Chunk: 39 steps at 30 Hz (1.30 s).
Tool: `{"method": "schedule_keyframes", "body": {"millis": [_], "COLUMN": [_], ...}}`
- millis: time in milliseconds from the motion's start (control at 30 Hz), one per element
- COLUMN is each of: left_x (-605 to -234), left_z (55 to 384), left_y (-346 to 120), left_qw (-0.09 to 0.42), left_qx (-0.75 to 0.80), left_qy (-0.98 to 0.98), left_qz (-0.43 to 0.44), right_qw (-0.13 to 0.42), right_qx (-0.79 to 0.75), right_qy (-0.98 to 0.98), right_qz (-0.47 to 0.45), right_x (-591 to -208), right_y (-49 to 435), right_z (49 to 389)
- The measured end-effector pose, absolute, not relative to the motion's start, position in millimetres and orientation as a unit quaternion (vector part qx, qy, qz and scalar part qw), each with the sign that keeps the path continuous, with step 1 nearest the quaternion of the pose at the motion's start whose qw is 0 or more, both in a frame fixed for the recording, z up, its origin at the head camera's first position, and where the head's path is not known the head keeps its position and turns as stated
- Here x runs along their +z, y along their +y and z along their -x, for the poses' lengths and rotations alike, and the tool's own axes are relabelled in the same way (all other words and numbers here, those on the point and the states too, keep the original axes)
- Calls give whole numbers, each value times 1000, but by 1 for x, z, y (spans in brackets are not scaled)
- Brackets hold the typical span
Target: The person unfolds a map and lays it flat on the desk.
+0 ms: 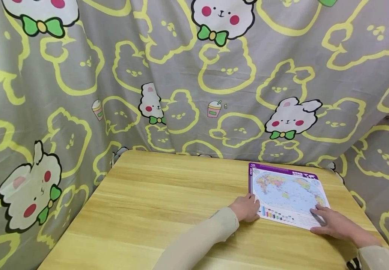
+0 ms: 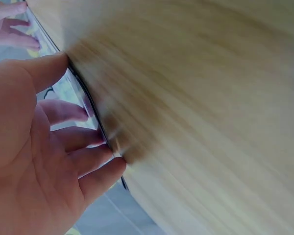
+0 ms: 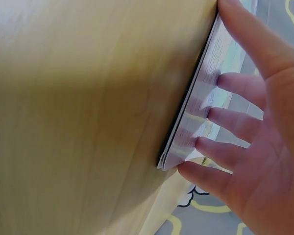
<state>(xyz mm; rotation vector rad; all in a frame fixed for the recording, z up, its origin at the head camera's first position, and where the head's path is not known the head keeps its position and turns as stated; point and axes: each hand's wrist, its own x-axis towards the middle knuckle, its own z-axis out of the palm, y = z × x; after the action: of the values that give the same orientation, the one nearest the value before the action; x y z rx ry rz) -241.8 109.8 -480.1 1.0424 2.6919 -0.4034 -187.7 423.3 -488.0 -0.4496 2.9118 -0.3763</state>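
A world map sheet (image 1: 287, 197) with a purple top border lies flat at the right side of the wooden table. Its lower strip carries small coloured bars and printed text. My left hand (image 1: 246, 208) touches the lower left corner, thumb and fingertips along the edge. At the lower right corner, my right hand (image 1: 334, 224) rests its spread fingers on the printed face, with the thumb at the near edge. The right wrist view shows the sheet's thin layered edge (image 3: 179, 129) and the fingertips (image 3: 213, 113) on top. In the left wrist view the left fingers (image 2: 95, 161) meet a dark edge.
The wooden table (image 1: 154, 195) extends to the left of the map. A grey curtain (image 1: 181, 75) with yellow outlines and white cartoon rabbits hangs behind the table and along both sides. A small black-and-white striped item (image 1: 352, 263) shows by the right sleeve.
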Motion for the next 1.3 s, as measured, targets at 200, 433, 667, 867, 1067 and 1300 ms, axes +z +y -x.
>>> {"method": "schedule_keyframes", "body": {"millis": [200, 433, 667, 867, 1067, 1300], "left_x": [-481, -479, -474, -470, -471, -472], "left_z": [241, 238, 235, 231, 231, 229], "left_y": [103, 95, 81, 69, 58, 47], "left_qw": [118, 121, 128, 131, 123, 118], "left_qx": [-135, -141, -138, -132, -135, -135], "left_qy": [920, 921, 923, 922, 921, 921], "left_qz": [-348, -343, -336, -338, -343, -347], "right_qw": [80, 71, 65, 64, 55, 64], "right_qx": [-130, -122, -112, -108, -102, -94], "right_qy": [975, 974, 974, 972, 971, 971], "right_qz": [161, 177, 188, 198, 209, 210], "right_x": [-491, -491, -488, -487, -485, -483], "right_y": [417, 409, 396, 386, 375, 364], "right_z": [187, 186, 184, 181, 180, 180]}}
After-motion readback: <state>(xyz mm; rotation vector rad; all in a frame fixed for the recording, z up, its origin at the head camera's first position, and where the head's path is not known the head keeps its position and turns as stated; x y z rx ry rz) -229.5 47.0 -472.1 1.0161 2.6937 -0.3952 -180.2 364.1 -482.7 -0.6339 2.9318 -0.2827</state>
